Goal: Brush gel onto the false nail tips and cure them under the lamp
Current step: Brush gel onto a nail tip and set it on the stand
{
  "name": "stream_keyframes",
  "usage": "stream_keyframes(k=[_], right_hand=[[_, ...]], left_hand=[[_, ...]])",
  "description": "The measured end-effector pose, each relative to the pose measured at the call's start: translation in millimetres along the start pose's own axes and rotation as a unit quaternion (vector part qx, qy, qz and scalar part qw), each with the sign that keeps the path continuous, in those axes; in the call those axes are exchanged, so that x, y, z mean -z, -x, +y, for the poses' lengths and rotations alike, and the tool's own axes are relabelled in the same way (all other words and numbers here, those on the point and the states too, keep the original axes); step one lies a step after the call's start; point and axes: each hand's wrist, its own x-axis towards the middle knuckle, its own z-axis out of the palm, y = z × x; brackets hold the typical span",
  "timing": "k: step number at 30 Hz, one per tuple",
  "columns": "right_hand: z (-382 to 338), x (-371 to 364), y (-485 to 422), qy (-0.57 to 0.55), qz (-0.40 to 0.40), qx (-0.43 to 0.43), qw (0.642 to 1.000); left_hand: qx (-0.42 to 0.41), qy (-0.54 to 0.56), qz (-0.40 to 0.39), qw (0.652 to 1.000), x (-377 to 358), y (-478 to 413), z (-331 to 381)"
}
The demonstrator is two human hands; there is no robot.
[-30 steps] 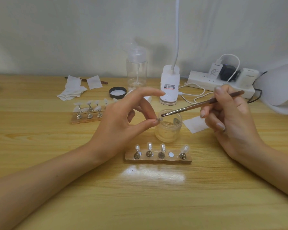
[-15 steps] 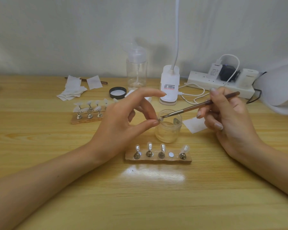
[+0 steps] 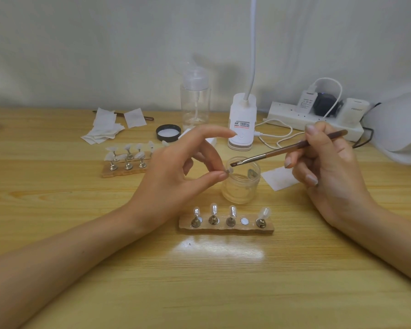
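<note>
My left hand pinches a small nail tip on its metal stand between thumb and middle finger, just over the rim of the clear gel jar. My right hand grips a brown brush; its bristle end sits just above the held tip. A wooden holder in front carries several nail tips on stands, with one bare magnet spot. A second holder with several tips lies at the left. The white curing lamp is at the far right edge.
Behind the jar stand a white desk lamp base, a clear pump bottle, a black jar lid and a power strip with cables. White wipes lie back left; one wipe lies beside the jar.
The brush tip dipped down to the held nail tip half a second ago and now sits slightly higher above it. My left hand has stayed in place.
</note>
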Motion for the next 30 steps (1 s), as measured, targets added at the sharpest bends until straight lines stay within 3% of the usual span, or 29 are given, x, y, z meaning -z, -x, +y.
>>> stream_keyframes(k=[7, 13, 19, 26, 30], right_hand=[[1.7, 2.3, -0.7, 0.022, 0.026, -0.005, 0.999], [0.8, -0.7, 0.5, 0.014, -0.013, 0.016, 1.0], [2.1, 2.9, -1.1, 0.04, 0.019, 0.007, 0.999], [0.9, 7.0, -1.5, 0.002, 0.059, -0.007, 0.998], [1.2, 6.8, -2.5, -0.004, 0.067, -0.021, 0.998]], left_hand=[[0.006, 0.005, -0.002, 1.0, 0.5, 0.1, -0.8], [0.008, 0.008, -0.005, 1.0, 0.8, 0.1, -0.2], [0.023, 0.025, -0.006, 0.999, 1.0, -0.2, -1.0], [0.092, 0.133, 0.037, 0.986, 9.4, -2.6, 9.1], [0.054, 0.147, 0.007, 0.988, 10.9, -3.3, 30.8]])
